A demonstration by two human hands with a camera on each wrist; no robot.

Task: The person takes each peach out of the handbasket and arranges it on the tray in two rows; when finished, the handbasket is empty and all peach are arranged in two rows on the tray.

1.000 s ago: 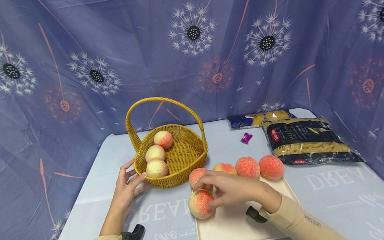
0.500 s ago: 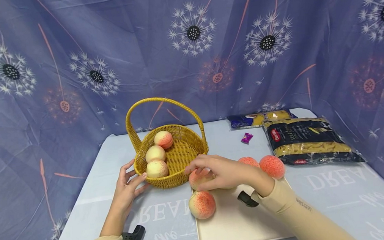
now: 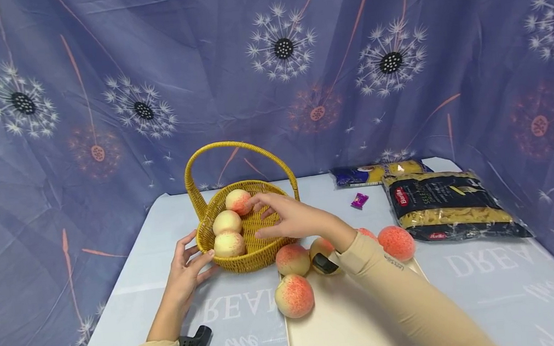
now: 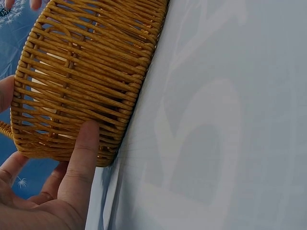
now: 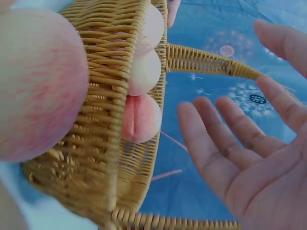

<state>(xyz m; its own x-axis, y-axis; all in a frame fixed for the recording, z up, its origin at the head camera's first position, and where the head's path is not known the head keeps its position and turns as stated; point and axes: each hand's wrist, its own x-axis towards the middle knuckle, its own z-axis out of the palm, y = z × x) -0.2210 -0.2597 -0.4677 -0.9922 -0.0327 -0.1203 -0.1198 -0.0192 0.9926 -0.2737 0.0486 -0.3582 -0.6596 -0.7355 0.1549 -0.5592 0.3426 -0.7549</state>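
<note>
A yellow wicker basket (image 3: pixel 255 260) with a tall handle stands at the back left of the table. It holds three peaches: a red-blushed one (image 3: pixel 238 201) and two pale ones (image 3: pixel 227 223) at its left end. My left hand (image 3: pixel 183 274) holds the basket's left end, with fingers on the rim and outer wall (image 4: pixel 81 96). My right hand (image 3: pixel 293 215) is above the basket's right half, fingers loosely spread and nothing in them. The right wrist view shows the bare palm (image 5: pixel 268 177) beside the basket handle (image 5: pixel 201 57).
A cream tray (image 3: pixel 350 326) in front bears several peaches, among them one at its left edge (image 3: pixel 294 296). At the back right lie a Barilla pasta bag (image 3: pixel 450 202), a second pasta pack (image 3: pixel 381 172) and a purple wrapped candy (image 3: pixel 359 201).
My right hand has moved from the tray's front-left peach, past the peach behind it, up and left over the basket. My left hand stays on the basket; the peaches keep their places.
</note>
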